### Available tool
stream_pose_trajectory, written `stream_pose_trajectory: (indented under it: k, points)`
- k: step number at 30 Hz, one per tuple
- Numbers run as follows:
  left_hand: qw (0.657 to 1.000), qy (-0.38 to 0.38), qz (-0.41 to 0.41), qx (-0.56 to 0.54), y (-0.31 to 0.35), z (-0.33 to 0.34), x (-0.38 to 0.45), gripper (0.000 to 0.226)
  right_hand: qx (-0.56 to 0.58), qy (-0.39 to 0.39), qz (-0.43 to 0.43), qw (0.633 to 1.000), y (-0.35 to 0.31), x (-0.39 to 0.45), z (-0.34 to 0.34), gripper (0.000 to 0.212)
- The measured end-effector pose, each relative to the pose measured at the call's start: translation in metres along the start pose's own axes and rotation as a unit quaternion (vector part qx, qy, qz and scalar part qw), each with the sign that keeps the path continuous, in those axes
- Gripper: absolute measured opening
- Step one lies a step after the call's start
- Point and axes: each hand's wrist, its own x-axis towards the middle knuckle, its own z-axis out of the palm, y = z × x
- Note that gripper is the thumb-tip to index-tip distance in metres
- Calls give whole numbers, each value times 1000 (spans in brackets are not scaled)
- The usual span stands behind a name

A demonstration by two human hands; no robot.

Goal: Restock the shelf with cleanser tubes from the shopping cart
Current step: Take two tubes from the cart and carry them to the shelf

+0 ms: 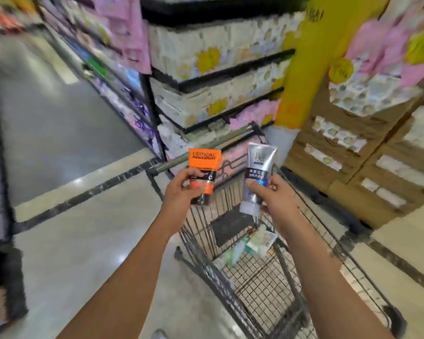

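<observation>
Head view: the left hand [181,185] grips an orange cleanser tube [204,176] upright, cap down, flat crimped end up. The right hand [277,196] holds a silver-blue cleanser tube [256,176] the same way, leaning slightly right. Both tubes hang above the shopping cart [262,277], where pale packages [252,243] lie. Stocked shelves [218,77] stand beyond, blurred.

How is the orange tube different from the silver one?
The orange tube has an orange and black body; the silver tube is silver with a blue band. The orange tube looks shorter and has a black cap; the silver tube's cap is pale. Both are held cap-down, one in each hand.
</observation>
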Motion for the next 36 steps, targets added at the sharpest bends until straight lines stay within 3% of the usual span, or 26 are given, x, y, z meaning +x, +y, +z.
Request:
stream_pose_trajectory:
  k: [5, 9, 13, 16, 23, 26, 30, 33, 36]
  points:
    - [987, 140, 80, 3, 54, -79, -41, 39, 11, -110, -24, 994, -29, -20, 90, 41]
    - [971, 205, 123, -4, 86, -147, -83, 47, 24, -181, -41, 982, -49, -52, 167, 30]
    - [952, 263, 151, 39, 106, -229, -133, 57, 27, -245, -66, 967, -59, -95, 248, 36]
    - [945, 292, 143, 41, 117, -294, -172, 62, 24, -279, -73, 957, -59, -132, 308, 22]
    - [925, 354, 142, -3, 145, -422, -271, 58, 15, -335, -84, 938, -55, -230, 440, 26]
    - [912, 380, 151, -11, 157, -468, -315, 46, 11, -363, -80, 928, -51, -271, 490, 28]
    - [886, 433, 165, -26, 168, -517, -372, 57, -11, -411, -87, 907, -48, -316, 554, 29]
    - [872, 460, 160, -47, 169, -557, -408, 39, -21, -443, -87, 892, -44, -347, 603, 33]
    - [852, 492, 161, -75, 170, -595, -437, 39, -24, -477, -80, 875, -35, -371, 654, 37]
